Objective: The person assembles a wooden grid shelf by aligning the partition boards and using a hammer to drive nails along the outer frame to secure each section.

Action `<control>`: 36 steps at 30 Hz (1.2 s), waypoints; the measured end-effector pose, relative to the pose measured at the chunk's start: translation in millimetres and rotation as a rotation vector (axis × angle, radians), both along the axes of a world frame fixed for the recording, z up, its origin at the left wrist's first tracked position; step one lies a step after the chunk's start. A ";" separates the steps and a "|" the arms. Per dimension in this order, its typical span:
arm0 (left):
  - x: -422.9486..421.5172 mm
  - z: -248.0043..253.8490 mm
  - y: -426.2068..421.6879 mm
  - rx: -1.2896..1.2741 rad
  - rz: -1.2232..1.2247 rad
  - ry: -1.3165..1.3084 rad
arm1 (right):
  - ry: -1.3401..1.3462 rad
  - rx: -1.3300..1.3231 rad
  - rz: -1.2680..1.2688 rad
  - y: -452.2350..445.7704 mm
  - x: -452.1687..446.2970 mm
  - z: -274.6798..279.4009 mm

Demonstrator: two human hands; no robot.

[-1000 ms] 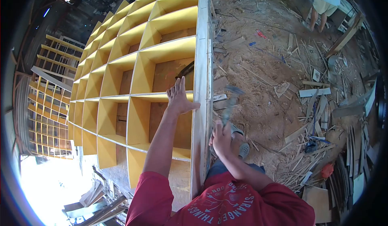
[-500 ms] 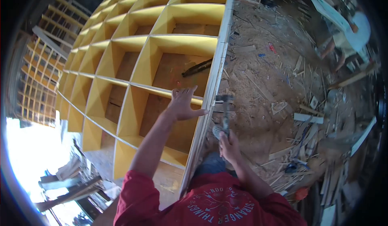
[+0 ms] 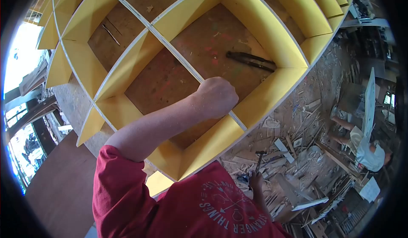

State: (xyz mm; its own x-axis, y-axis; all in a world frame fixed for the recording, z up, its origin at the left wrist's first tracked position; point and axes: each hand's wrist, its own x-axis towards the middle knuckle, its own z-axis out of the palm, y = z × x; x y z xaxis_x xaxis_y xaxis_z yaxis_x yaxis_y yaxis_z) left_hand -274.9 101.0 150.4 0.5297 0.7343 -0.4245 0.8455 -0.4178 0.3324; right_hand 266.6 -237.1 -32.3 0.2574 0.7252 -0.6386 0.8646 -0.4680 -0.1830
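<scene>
A large yellow gridded wooden frame fills the middle of the view. My left hand is closed over the pale top edge of one of its divider panels, its fingertips hidden from me. Low on the right, beyond the frame's outer edge, my right hand grips a hammer by the handle, head up. Inside the compartment beside my left hand lies a long dark tool with two legs, like pincers.
A thin stick lies in another compartment. Wood scraps and shavings litter the floor to the right. A person is there with a long pale board. A brown sheet stands at lower left.
My view has turned and come closer to the frame. My left hand went from spread fingers to a closed grip at the divider. The hammer has moved away from the frame's edge, lower right.
</scene>
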 end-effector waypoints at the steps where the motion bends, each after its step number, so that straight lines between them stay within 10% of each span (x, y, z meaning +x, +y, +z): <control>1: 0.6 -1.3 1.3 0.002 0.001 -0.018 | -0.024 -0.037 0.000 8.1 -2.2 -2.0; 18: -3.8 9.5 20.6 -0.278 -0.061 -0.039 | 0.218 -0.141 0.053 145.8 -134.5 -8.1; 29: 4.8 16.8 23.2 -0.323 -0.042 0.112 | 0.050 0.018 -0.004 57.5 -61.2 -67.6; 36: 13.0 17.8 13.9 -0.194 -0.012 0.175 | 0.643 -0.097 -0.766 93.6 -127.4 1.6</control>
State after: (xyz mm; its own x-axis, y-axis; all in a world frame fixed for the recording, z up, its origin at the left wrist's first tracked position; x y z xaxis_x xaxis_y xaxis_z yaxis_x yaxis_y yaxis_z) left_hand -261.9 114.9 168.3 0.4444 0.6243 -0.6425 0.8924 -0.3712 0.2565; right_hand 139.2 -143.5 -30.6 0.2187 0.4457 -0.8680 0.0744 -0.8946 -0.4406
